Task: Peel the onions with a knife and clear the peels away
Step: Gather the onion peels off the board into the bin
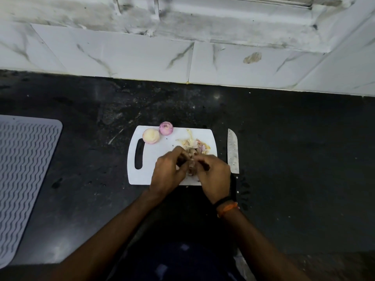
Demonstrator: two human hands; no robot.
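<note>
On the dark bench a white cutting board [154, 159] carries 2 onions that look already peeled: a pale yellow onion [151, 136] near the board's far left corner, beside the handle slot, and a purple onion [166, 128] touching it at the far edge. A heap of peels [194, 146] lies toward the board's far right corner and runs down to the hands. The left hand [167, 173] and the right hand [215, 175] meet over the board's near edge, fingers curled in around a clump of papery skins between them; whether a 3rd onion sits inside that clump cannot be told. The knife [232, 152] lies on the bench just beside the board's right edge, blade pointing away, held by neither hand. Judging by this, the peeling seems done or nearly so, and the clearing is only starting: most peels are on the board, with a few scraps on the bench by the knife. A ribbed grey mat [26, 169] lies at the bench's left edge.
</note>
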